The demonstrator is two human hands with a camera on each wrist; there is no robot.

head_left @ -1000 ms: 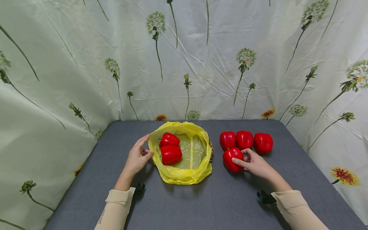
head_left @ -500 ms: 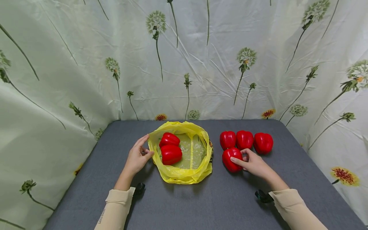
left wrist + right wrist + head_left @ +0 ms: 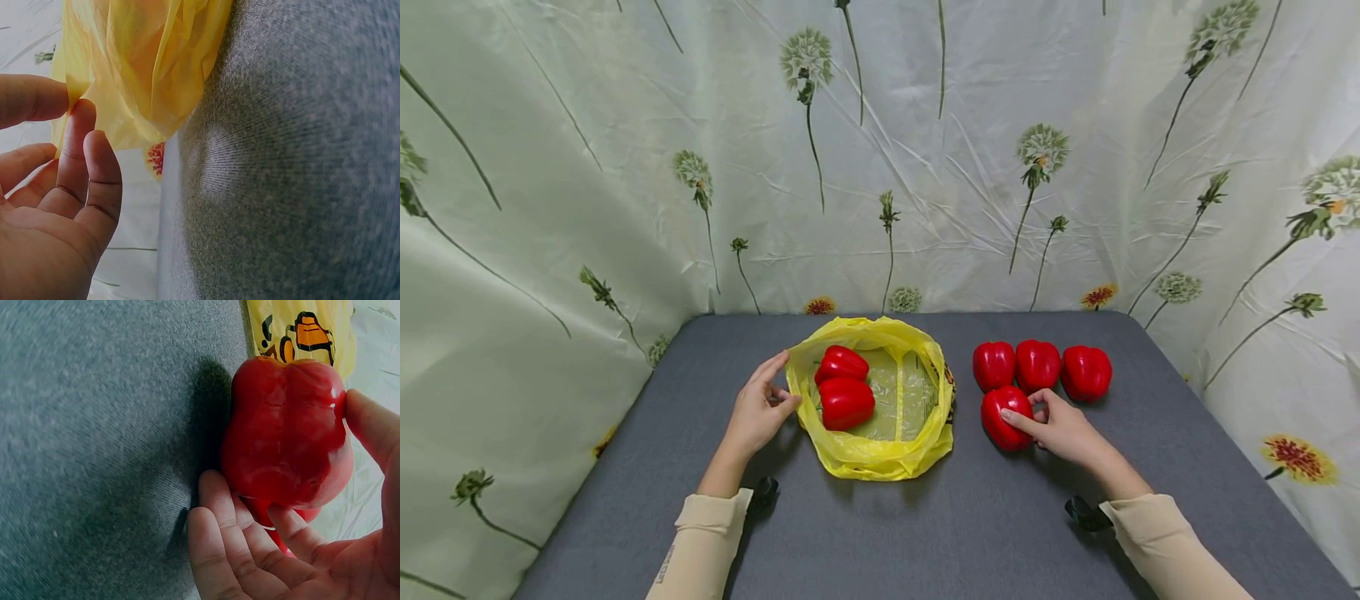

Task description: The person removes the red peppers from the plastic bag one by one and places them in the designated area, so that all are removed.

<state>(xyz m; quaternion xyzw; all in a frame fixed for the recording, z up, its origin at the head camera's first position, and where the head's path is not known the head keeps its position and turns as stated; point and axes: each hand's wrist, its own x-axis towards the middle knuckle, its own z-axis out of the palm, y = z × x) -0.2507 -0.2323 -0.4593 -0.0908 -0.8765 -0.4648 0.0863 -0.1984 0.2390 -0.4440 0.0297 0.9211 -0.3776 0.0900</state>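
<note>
My left hand (image 3: 756,417) pinches the left rim of a yellow plastic bag (image 3: 880,465), whose mouth stands wide. In the left wrist view the thin plastic (image 3: 134,62) passes between thumb and fingers. Two red bell peppers (image 3: 847,404) lie inside the bag on its left side. To the right of the bag, my right hand (image 3: 1067,429) holds another red bell pepper (image 3: 1006,419), thumb on one side and fingers on the other. The right wrist view shows this pepper (image 3: 284,434) close up; I cannot tell whether it touches the table.
Three more red bell peppers (image 3: 1038,365) stand in a row just behind the held one. The grey cloth-covered table (image 3: 917,550) ends at a flower-printed curtain (image 3: 925,208). A dark wrist device (image 3: 1087,514) sits at my right cuff, another (image 3: 764,494) at my left.
My right forearm has shifted slightly left, and its thumb sits a little further across the pepper. The left hand and the bag have stayed in place.
</note>
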